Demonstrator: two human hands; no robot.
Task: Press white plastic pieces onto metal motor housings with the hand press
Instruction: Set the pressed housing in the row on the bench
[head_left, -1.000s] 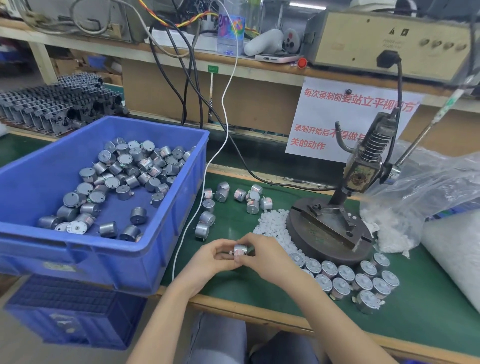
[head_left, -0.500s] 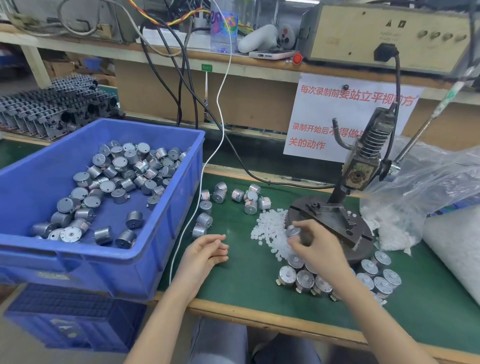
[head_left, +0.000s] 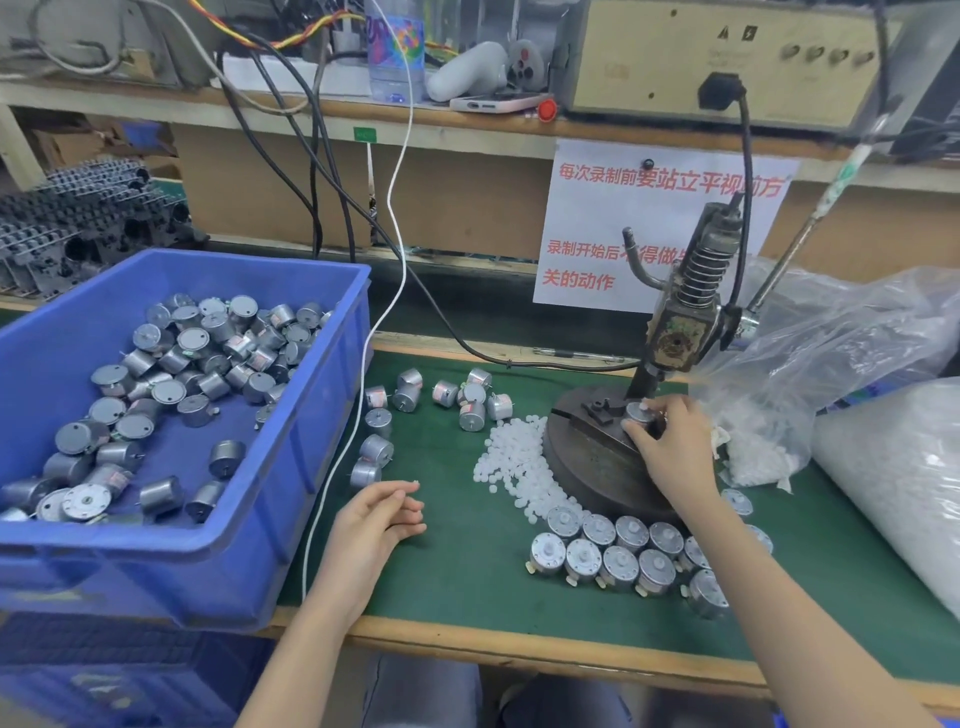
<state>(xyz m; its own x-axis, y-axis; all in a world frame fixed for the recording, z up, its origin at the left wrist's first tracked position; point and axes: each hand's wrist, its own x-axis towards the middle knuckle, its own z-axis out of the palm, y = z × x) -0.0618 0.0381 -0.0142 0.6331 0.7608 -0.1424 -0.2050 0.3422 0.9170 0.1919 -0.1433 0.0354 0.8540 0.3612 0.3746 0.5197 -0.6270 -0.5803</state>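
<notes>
The right hand (head_left: 675, 452) reaches onto the round base (head_left: 587, 462) of the hand press (head_left: 680, 332). Its fingers curl round a single motor housing (head_left: 638, 413), which they hold upright on the fixture just below the ram. The grip looks meant to seat the housing squarely under the ram, so the press comes straight down on it. Whether a white piece already sits on its top is too small to tell. The long lever (head_left: 800, 244) slants up to the right with no hand on it, so the pressing stroke is judged not yet begun.

The left hand (head_left: 374, 525) rests on the green desk (head_left: 467, 587), palm partly up and fingers loosely curled, with nothing plainly in it. It lies near the loose unpressed motors (head_left: 467, 402) and the scattered white plastic pieces (head_left: 514, 462), probably so it can pick up the next pair.

The pieces lie heaped against the left edge of the base, within short reach of either hand. In front of the base, a double row of motors (head_left: 618, 551) stands on end with pale hubs showing on top; these are probably finished ones set aside. The blue bin (head_left: 332, 467) to the left holds many more motors, and a clear plastic bag (head_left: 831, 353) lies to the right of the press.
</notes>
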